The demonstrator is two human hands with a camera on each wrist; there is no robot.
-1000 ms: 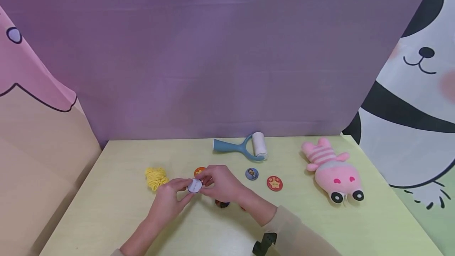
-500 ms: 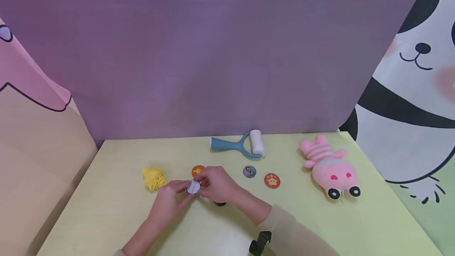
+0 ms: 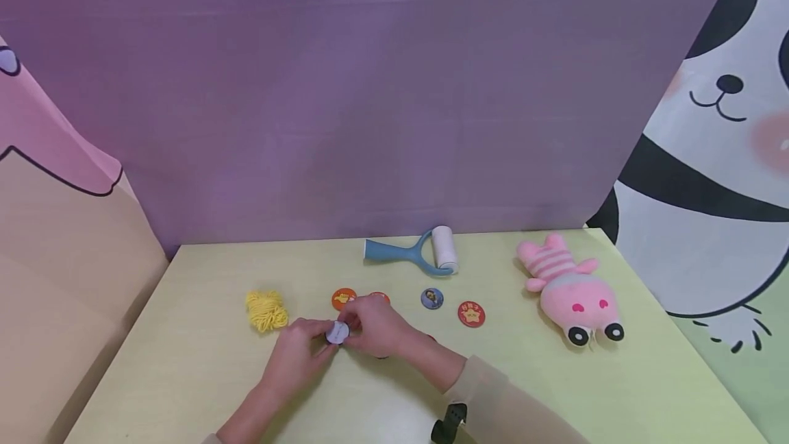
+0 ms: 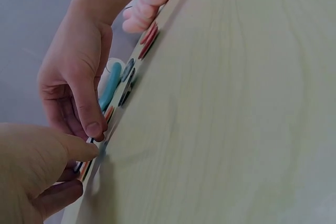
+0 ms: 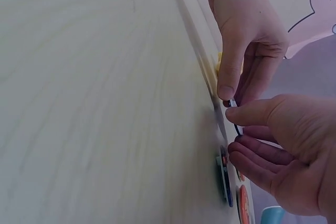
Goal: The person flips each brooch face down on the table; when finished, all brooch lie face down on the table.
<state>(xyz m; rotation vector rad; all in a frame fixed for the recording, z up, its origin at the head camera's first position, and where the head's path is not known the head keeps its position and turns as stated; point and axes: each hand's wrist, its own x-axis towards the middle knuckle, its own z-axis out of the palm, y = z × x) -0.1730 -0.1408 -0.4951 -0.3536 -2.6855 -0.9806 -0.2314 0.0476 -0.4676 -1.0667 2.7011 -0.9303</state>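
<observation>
A small round badge (image 3: 337, 332), pale side up, is held between both hands over the table. My left hand (image 3: 296, 356) pinches its left edge between thumb and fingers. From the other side my right hand (image 3: 379, 327) pinches the right edge. The wrist views show the badge edge-on as a thin disc, just off the tabletop. Behind the hands lies an orange badge (image 3: 344, 298). A red badge (image 3: 381, 296) is partly covered by the right hand, and a dark one beneath that hand is nearly hidden.
Yellow yarn (image 3: 266, 311) lies left of the hands. To the right are a blue badge (image 3: 432, 299) and a red star badge (image 3: 471, 314). A blue-handled lint roller (image 3: 394, 252) sits at the back edge, and a pink plush toy (image 3: 579, 300) lies at the right.
Both hands have moved slightly nearer the front with the badge, still pinching it. More of the orange badge shows, and the red badge behind the right hand has come into sight.
</observation>
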